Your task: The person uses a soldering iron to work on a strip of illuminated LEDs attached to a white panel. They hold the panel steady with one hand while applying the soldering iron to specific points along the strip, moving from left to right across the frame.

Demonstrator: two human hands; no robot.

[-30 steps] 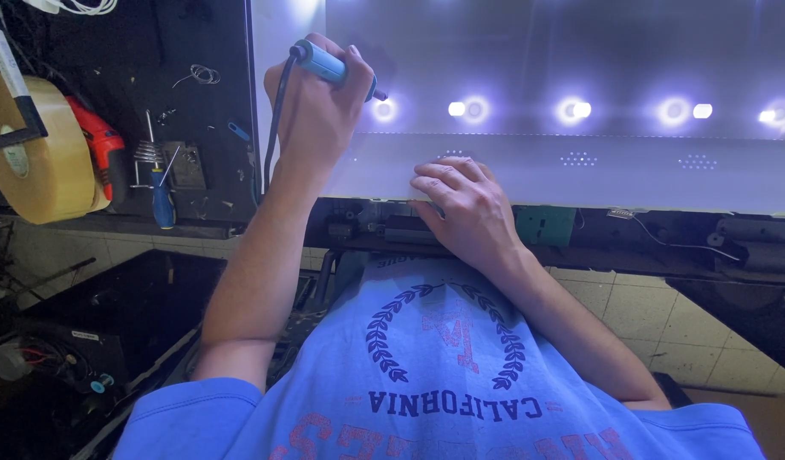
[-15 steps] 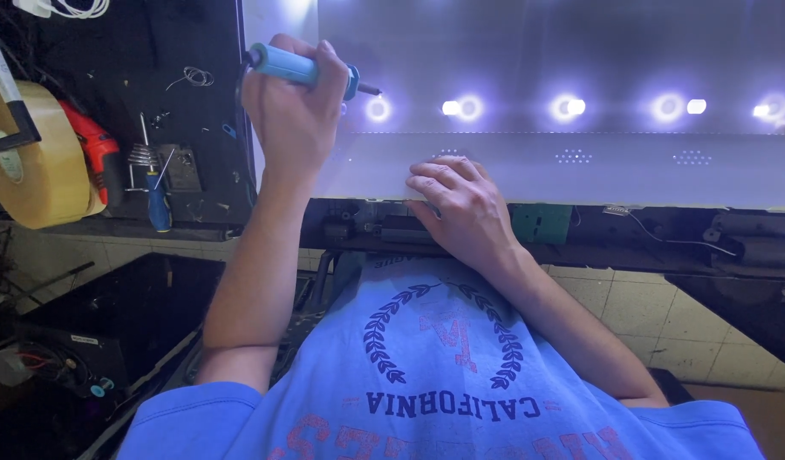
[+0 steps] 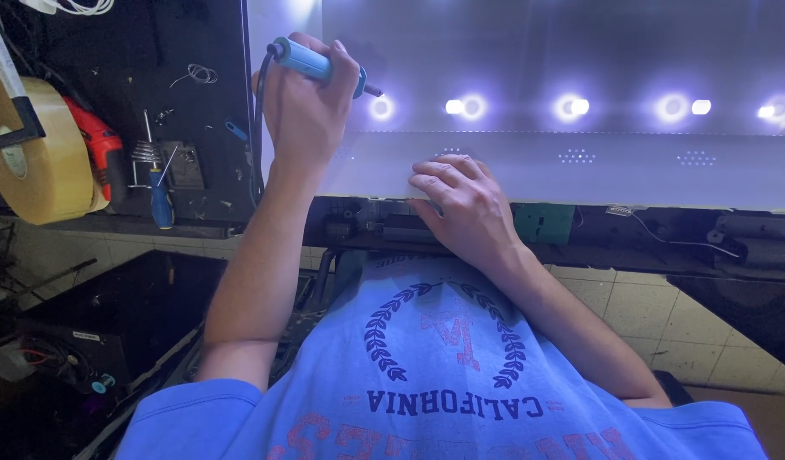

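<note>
My left hand [image 3: 305, 115] is closed around the blue handle of a soldering iron [image 3: 314, 60], whose black cord runs down past my wrist. The iron's tip points right and sits right next to the leftmost lit LED [image 3: 381, 107] in a row of bright lights on a pale backlight panel [image 3: 597, 170]. My right hand [image 3: 462, 207] rests flat on the near edge of that panel with its fingers spread and pointing left. It holds nothing. My blue printed shirt fills the bottom of the view.
To the left, a dark bench carries a big roll of tan tape [image 3: 36, 153], a red tool [image 3: 103, 155], a coiled iron stand [image 3: 144, 153] and a blue-handled screwdriver [image 3: 161, 202]. Under the panel there are cables and a green part [image 3: 543, 223], with tiled floor below.
My left hand has shifted slightly left and laid the iron more level, while its tip stays by the leftmost LED. My right hand has barely moved.
</note>
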